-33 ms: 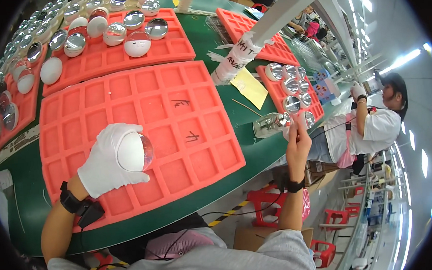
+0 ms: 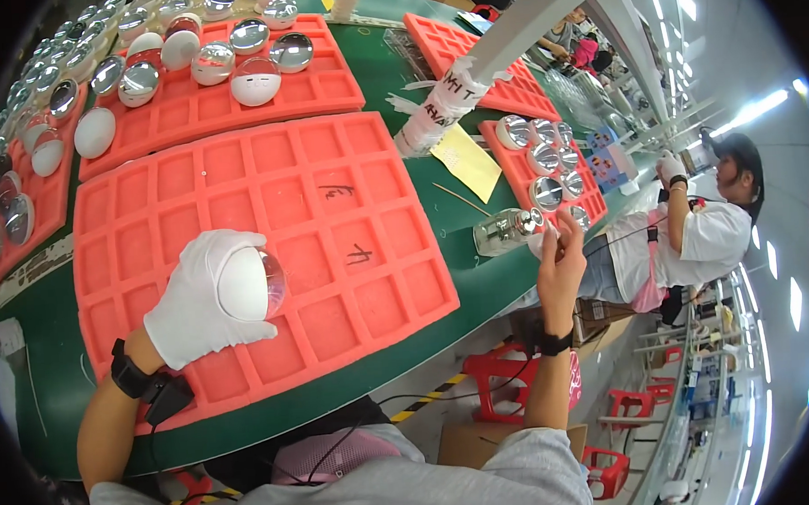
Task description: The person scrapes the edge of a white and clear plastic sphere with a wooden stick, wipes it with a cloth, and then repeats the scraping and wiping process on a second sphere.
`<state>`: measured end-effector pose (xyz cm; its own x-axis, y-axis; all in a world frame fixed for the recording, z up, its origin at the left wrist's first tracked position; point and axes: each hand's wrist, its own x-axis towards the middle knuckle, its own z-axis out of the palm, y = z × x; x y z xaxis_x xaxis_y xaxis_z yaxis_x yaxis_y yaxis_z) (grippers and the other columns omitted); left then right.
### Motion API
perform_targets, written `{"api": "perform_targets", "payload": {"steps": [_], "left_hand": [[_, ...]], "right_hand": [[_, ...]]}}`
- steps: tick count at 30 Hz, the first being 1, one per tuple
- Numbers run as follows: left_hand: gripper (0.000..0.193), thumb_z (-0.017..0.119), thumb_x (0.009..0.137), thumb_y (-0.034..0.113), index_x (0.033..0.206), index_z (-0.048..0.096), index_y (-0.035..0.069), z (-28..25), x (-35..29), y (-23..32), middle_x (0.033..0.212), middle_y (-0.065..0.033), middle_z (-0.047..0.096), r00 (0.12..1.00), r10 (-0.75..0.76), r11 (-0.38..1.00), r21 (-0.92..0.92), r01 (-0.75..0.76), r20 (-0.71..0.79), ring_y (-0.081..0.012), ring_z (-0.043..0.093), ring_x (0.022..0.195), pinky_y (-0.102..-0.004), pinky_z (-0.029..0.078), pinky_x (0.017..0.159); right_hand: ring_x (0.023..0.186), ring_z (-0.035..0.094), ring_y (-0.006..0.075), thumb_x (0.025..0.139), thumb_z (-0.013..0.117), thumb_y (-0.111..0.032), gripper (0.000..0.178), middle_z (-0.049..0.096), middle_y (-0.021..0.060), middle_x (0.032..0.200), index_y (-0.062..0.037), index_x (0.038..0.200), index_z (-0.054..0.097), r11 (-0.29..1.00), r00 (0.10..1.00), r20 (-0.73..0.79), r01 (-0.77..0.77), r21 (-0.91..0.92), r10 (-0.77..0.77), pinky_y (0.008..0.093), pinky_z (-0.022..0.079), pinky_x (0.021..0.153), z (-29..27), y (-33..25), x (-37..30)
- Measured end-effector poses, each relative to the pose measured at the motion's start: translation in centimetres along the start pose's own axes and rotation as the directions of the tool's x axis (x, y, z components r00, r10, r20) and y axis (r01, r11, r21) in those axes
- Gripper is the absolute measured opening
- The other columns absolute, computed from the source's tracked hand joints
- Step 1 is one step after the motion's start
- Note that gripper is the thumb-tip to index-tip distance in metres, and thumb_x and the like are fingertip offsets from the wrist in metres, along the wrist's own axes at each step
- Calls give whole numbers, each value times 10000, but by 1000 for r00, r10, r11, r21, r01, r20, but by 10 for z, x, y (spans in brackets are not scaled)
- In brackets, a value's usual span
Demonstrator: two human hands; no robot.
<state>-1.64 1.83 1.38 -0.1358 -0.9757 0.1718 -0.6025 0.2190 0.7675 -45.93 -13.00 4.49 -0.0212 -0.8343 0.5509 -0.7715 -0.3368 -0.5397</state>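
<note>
My left hand point(image 2: 201, 304), in a white glove, is wrapped round a ball point(image 2: 242, 286) with a white half and a clear half. It is held just over the pink foam tray point(image 2: 326, 330), whose compartments are square. My bare right hand point(image 2: 562, 261) is raised past the tray's right side, by a clear glass bottle point(image 2: 500, 234) with a metal top. Its fingers are bent, with the thumb and fingertips close together. A small white patch point(image 2: 539, 244) shows by the fingertips; I cannot make out what it is.
Another pink tray point(image 2: 337, 91) behind holds several mirrored and white balls. Mirrored balls point(image 2: 546, 194) also fill a small tray at right. A yellow paper point(image 2: 467, 164) and thin stick point(image 2: 461, 199) lie beside a wrapped post point(image 2: 434, 123). A co-worker point(image 2: 696, 237) stands at far right.
The fingers of my right hand have loosened and spread a little near the bottle. My left hand and the ball have hardly moved.
</note>
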Motion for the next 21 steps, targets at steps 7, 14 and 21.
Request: {"api": "perform_targets", "payload": {"steps": [7, 14, 21], "left_hand": [[793, 919, 598, 161, 1301, 554, 132, 0, 0, -9, 1300, -115, 567, 996, 82, 993, -92, -80, 21, -336, 541, 1196, -435, 426, 1056], [791, 912, 602, 155, 1306, 552, 128, -1, 2, -9, 1301, -121, 568, 995, 100, 989, -112, -96, 28, -334, 561, 1169, -431, 436, 1039], [798, 907, 608, 169, 1319, 547, 134, -2, 2, -8, 1293, -125, 569, 998, 53, 993, -106, -48, 45, -332, 562, 1173, -428, 439, 1039]], "right_hand": [[642, 618, 228, 930, 654, -45, 174, 682, 131, 870, -9, 1096, 689, 866, 930, 41, 355, -353, -365, 307, 481, 605, -2, 10, 11], [693, 640, 287, 885, 670, -32, 52, 632, 100, 755, -73, 916, 664, 843, 926, 71, 368, -391, -371, 373, 488, 597, -5, 0, 14], [672, 660, 284, 891, 673, -29, 62, 669, 117, 806, -50, 946, 694, 817, 917, 147, 397, -418, -371, 346, 492, 601, -9, -3, 14]]}}
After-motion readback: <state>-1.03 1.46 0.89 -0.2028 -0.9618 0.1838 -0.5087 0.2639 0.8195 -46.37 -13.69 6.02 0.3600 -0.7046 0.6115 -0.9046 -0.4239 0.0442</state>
